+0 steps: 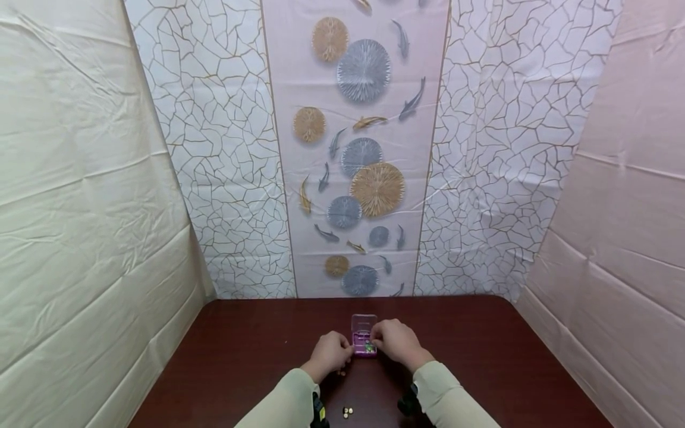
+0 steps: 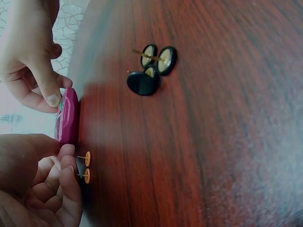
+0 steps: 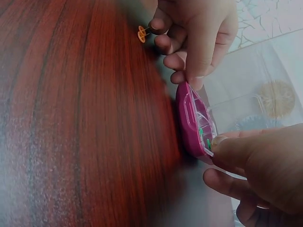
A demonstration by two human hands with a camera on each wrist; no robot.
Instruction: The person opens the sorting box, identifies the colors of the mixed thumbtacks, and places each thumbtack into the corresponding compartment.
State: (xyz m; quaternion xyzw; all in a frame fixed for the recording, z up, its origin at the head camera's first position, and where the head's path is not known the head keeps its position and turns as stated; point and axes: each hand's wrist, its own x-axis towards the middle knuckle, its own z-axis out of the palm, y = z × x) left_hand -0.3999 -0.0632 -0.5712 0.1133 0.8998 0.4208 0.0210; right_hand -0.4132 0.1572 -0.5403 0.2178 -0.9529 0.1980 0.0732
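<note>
A small magenta box point(image 1: 365, 354) with divided compartments stands on the table, its clear lid point(image 1: 364, 323) raised at the back. Green thumbtacks point(image 3: 201, 133) lie inside its right part. My left hand point(image 1: 330, 355) pinches the box's left end between thumb and finger. At the right end my right hand point(image 1: 397, 340) reaches over the rim, its thumb against a green tack that it appears to pinch; the opposing fingertip is partly hidden. Beside the left fingers, two orange thumbtacks point(image 2: 87, 167) rest with points up.
Nearer the person, several black-rimmed thumbtacks point(image 2: 144, 83) with pale undersides lie in a cluster on the dark red-brown table point(image 1: 257, 333). Patterned cloth point(image 1: 353, 238) hangs behind the table's far edge, and plain cloth point(image 1: 96, 249) hangs along both sides.
</note>
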